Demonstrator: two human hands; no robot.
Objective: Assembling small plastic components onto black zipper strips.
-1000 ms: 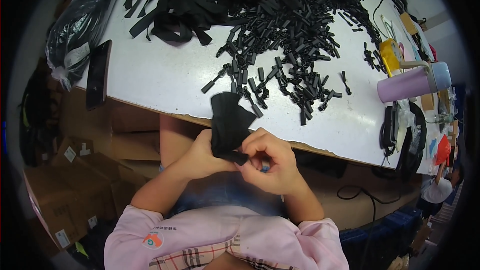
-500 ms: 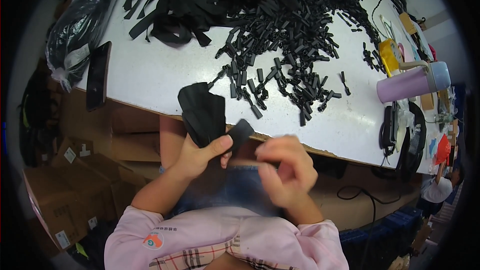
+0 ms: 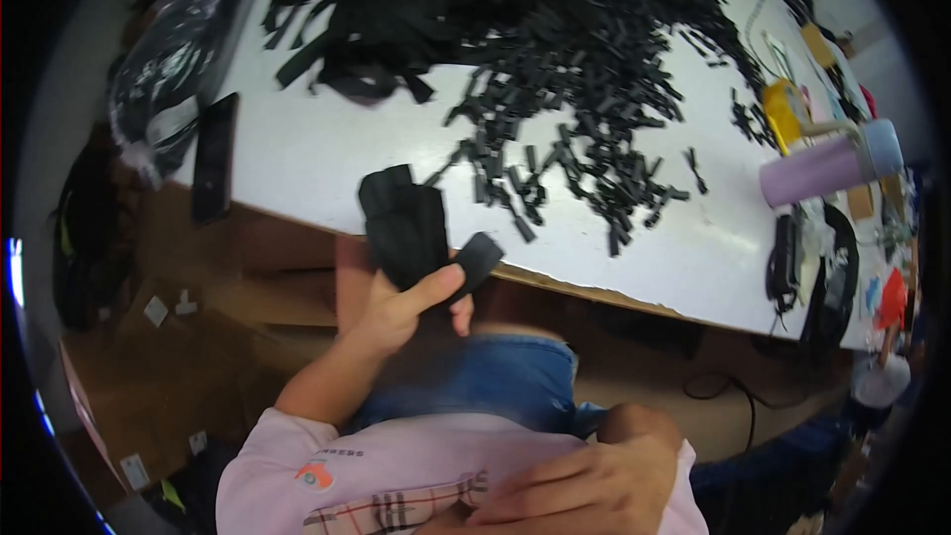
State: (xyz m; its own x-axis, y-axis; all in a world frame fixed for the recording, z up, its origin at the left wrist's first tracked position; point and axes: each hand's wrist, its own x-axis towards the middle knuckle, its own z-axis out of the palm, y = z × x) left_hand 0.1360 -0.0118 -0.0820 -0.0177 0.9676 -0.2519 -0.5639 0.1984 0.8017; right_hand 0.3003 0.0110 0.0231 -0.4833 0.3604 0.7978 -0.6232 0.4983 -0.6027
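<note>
My left hand (image 3: 401, 309) is closed around a bundle of black fabric strips (image 3: 404, 228), held just off the table's front edge. One strip end (image 3: 479, 260) sticks out to the right beneath the thumb. My right hand (image 3: 584, 490) is drawn back against my chest, over the plaid trim of the pink shirt. Its fingers are stretched out and slightly blurred, and no object shows in them. Ahead of the bundle, small black clip-like pieces with flat tabs (image 3: 594, 149) lie heaped on the white table (image 3: 327, 159).
More black strips (image 3: 396, 10) are piled at the far left. Beside them are a dark phone-like slab (image 3: 213, 159) and a clear plastic bag (image 3: 173, 69). A purple bottle (image 3: 812, 170) lies at the right, near a yellow packet (image 3: 783, 114). Cardboard boxes (image 3: 149, 386) stand below left.
My right hand has moved from beside the bundle down and back to my chest. The left hand keeps its hold on the strips. The whole view has shifted slightly.
</note>
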